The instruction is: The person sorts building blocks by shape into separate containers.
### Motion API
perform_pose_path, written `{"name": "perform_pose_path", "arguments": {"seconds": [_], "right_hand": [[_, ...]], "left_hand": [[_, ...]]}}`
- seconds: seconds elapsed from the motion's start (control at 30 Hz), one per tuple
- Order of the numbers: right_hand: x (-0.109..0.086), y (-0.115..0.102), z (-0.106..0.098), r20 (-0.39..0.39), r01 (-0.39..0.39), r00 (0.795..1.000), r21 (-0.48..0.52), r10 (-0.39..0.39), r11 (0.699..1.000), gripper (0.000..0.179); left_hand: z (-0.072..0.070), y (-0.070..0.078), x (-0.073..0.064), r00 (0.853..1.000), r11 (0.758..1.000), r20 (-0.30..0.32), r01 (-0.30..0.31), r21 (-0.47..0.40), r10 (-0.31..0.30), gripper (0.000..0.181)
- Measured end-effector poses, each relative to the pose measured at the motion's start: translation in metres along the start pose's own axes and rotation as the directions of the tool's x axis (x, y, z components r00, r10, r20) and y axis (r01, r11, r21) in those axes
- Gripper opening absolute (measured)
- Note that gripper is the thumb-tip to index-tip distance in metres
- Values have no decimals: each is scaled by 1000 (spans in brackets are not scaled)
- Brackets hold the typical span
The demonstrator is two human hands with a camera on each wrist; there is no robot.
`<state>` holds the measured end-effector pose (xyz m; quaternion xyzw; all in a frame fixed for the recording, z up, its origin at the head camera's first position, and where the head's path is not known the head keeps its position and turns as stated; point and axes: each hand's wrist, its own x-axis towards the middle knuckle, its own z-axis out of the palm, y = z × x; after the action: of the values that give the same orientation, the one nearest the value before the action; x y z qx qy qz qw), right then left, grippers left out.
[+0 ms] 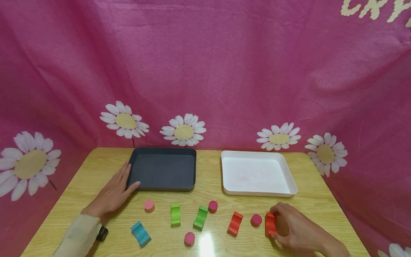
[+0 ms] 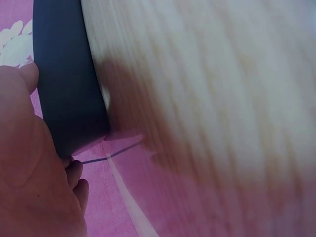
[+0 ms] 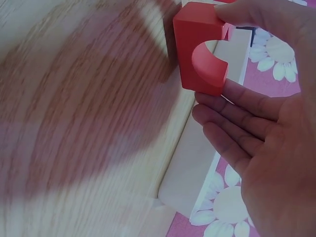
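Note:
My right hand (image 1: 297, 228) pinches a red block (image 1: 270, 225) with a rounded cutout, thumb at one end and fingertips at the other. In the right wrist view this red block (image 3: 197, 54) shows its curved hollow towards the palm. My left hand (image 1: 113, 192) lies along the left side of the dark grey tray (image 1: 160, 187), fingers extended along the outer wall and thumb at the near left corner. The left wrist view has the dark tray wall (image 2: 66, 74) beside the fingers. Left of the held block are a dark pink cylinder (image 1: 256, 220) and a second red block (image 1: 235, 224).
A white tray (image 1: 257, 193) stands at the back right. Nearer me lie a green block (image 1: 200, 217), a lime block (image 1: 175, 215), a blue block (image 1: 140, 233), a light pink cylinder (image 1: 149, 206) and pink cylinders (image 1: 189, 238). A pink flowered cloth (image 1: 205, 71) hangs behind the wooden table.

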<state>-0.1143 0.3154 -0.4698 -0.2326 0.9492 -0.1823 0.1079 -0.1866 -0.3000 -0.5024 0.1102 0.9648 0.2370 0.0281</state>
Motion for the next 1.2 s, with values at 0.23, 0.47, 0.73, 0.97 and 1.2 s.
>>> {"name": "perform_pose_path", "arguments": {"seconds": [0.23, 0.47, 0.73, 0.97, 1.2], "right_hand": [[3, -6, -4, -1, 2, 1000, 4, -2, 1000, 55], [8, -9, -9, -21, 27, 999, -9, -27, 1000, 54], [13, -14, -16, -49, 106, 993, -2, -106, 994, 57], [24, -22, -25, -98, 198, 975, -38, -201, 980, 56], [44, -28, -30, -138, 295, 943, -70, -302, 953, 54]], "left_hand": [[-1, 3, 0, 1000, 1000, 0, 11, 14, -11, 97], [-2, 3, 0, 1000, 1000, -4, 7, 4, -7, 96], [2, 1, 0, 1000, 1000, -8, 10, 12, -10, 96], [2, 2, 0, 1000, 1000, -7, 15, 12, -15, 96], [2, 1, 0, 1000, 1000, -9, 7, 11, -7, 95]]}}
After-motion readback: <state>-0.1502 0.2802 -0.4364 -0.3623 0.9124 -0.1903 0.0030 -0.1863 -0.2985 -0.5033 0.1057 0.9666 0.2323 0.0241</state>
